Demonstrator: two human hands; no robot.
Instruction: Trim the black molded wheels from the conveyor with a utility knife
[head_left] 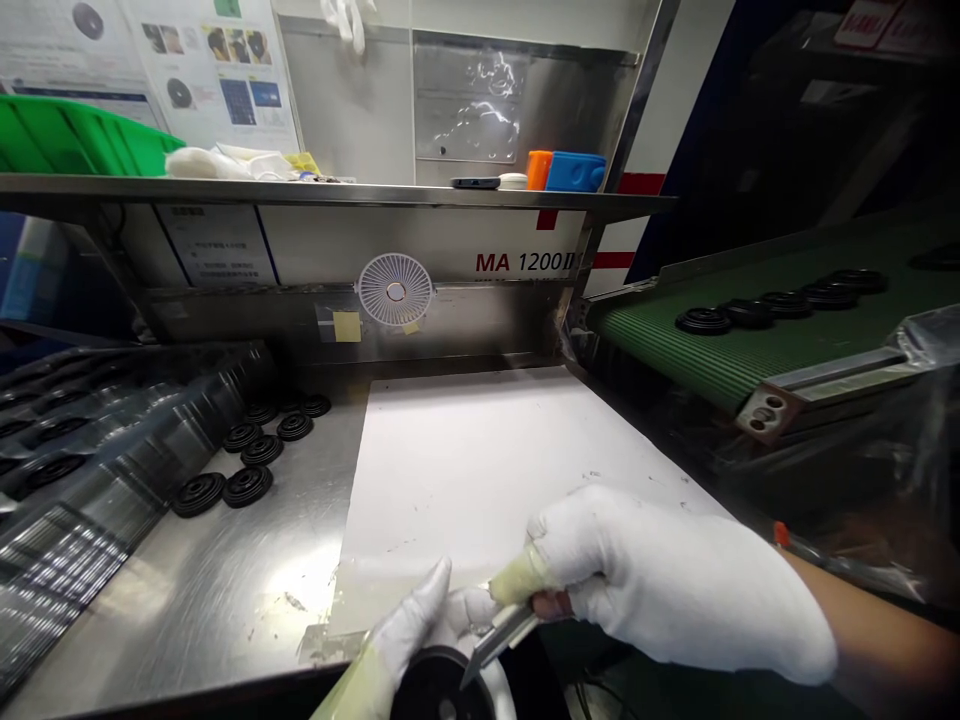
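Both my hands wear white gloves, low at the bench's front edge. My left hand [420, 635] is closed round a round black rubber part [433, 688], with its fingertips on the rim. My right hand [667, 590] grips a small metal blade tool [501, 632], thumb taped, with the tip touching the part's edge. A white sheet [465, 470] lies on the steel bench just beyond my hands.
Several black round parts [247, 450] lie in rows on the steel bench [225, 580] at the left, beside shiny plastic trays [82, 470]. A green conveyor [750, 345] at the right carries more black parts. Above the bench, a shelf [337, 192] holds a green bin and small items.
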